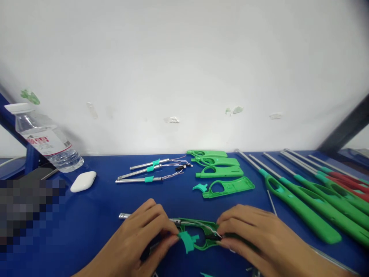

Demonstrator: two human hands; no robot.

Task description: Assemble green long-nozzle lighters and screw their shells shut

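Observation:
My left hand [144, 234] pinches the front end of a green lighter shell half [201, 231] lying on the blue table, its fingertips at a teal trigger piece [187, 240]. A metal tube [124, 216] sticks out to the left past that hand. My right hand [253, 234] presses on the shell's rear part, fingers closed over thin white wires. Both hands rest low on the table near its front edge.
Several empty green shell halves [221, 171] and a loose teal trigger [200, 187] lie behind. Three metal tubes with wires [150, 172] lie at centre left. Several finished green and red lighters [305, 196] lie right. A water bottle [46, 140] and white case [83, 181] stand left.

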